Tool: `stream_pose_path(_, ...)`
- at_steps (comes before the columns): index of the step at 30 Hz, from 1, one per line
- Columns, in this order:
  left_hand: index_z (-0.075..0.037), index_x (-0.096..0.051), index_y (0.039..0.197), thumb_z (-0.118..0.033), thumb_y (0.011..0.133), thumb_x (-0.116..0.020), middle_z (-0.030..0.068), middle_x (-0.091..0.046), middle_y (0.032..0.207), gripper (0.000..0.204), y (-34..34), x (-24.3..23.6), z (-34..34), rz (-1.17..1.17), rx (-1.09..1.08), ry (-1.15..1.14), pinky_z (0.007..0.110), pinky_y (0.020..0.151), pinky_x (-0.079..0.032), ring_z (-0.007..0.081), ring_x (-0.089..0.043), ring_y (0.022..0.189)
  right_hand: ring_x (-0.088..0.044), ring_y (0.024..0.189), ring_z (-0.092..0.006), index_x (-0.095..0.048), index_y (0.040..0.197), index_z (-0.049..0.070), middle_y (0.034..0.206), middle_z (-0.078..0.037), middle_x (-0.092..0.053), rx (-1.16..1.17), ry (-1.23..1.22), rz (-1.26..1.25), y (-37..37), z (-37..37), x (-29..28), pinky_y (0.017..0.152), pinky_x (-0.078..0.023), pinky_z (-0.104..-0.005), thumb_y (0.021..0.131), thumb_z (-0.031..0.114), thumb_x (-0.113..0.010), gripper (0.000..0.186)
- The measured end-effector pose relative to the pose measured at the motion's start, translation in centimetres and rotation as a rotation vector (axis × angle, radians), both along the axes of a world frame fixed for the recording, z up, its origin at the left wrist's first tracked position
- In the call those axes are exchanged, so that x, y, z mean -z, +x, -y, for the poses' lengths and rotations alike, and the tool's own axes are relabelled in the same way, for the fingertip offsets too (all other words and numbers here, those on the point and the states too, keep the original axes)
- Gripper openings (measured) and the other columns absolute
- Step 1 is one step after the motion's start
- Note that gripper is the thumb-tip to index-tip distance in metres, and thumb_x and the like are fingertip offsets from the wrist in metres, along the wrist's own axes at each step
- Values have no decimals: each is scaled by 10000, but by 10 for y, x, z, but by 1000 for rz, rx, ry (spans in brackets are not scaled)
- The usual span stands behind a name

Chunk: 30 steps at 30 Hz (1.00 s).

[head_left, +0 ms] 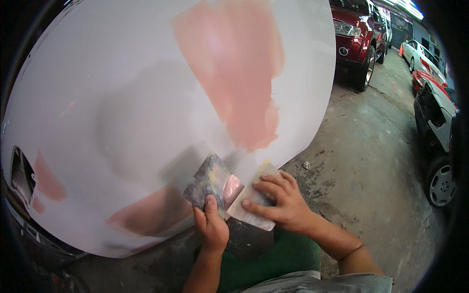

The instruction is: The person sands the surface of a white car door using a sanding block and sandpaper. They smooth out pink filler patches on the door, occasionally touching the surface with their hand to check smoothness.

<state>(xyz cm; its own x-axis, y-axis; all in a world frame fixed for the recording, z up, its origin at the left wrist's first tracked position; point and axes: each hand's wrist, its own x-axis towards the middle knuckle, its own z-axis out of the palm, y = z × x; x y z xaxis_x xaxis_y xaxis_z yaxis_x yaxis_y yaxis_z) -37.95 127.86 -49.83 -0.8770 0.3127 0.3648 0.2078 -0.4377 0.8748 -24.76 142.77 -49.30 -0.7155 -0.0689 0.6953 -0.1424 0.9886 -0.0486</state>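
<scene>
1. Head view, left: we see the left hand (213, 228) gripping the grey, smeared board (199, 184) at its near corner, thumb on top; its other fingers are mostly hidden underneath.
2. Head view, right: the right hand (283, 204) has its fingers spread over the pale flat plate (252, 214), gripping it; we can't see its far side.
3. Location: the pink paste (234, 188) sits on the board beside the plate's edge, before the lower edge of the white car panel (141, 112) with its pink patches (239, 68).
4. Handling (our judgement): board and plate look light, thin and fairly stiff; the paste looks soft, sticky, smeary. Best hold: dry edges and corners, clear of paste.
5. Hard to make out: we can't tell whether the plate touches the paste. The panel is cut off at the top, and the fisheye rim darkens the corners.
</scene>
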Motion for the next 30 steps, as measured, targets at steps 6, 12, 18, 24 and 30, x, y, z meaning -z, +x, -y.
stream_pose_path(6,116,-482,1328,-154,1024,-551,232,-572,1286,413,-18,16,17,-49,-400,-39,459,1014,-470,312,-574,1173,-493,1279,-285,-596,1359,358,1319,-80,-524,22,71,169,-5,-13,10,1031,-387,-582,828,155,-601,569)
stream_pose_path(12,101,-368,1423,-143,1003,-530,247,-481,1406,511,7,26,47,82,-155,146,505,1086,-427,357,-530,1260,-460,1307,-304,-604,1348,336,1340,-91,-515,307,155,-156,-53,-54,-49,1054,-354,-587,805,95,-616,594)
stream_pose_path(18,82,-368,1423,-165,1019,-486,232,-491,1394,488,20,49,48,160,-29,76,497,1092,-413,355,-529,1261,-461,1300,-309,-574,1349,308,1338,-101,-511,293,194,-262,-95,-69,-82,1025,-362,-612,778,66,-629,622)
stream_pose_path(24,44,-384,1431,-203,1004,-522,212,-508,1380,512,20,72,62,287,-79,-7,487,1090,-408,349,-531,1257,-430,1329,-311,-549,1378,362,1367,-98,-487,329,128,-106,-80,-75,29,1063,-339,-623,795,94,-662,652)
stream_pose_path(30,44,-405,1422,-218,992,-555,206,-521,1370,526,18,78,72,301,-59,-71,470,1075,-421,348,-539,1252,-443,1324,-313,-522,1416,363,1363,-93,-489,368,56,-5,-71,-72,74,1073,-325,-632,842,118,-613,630)
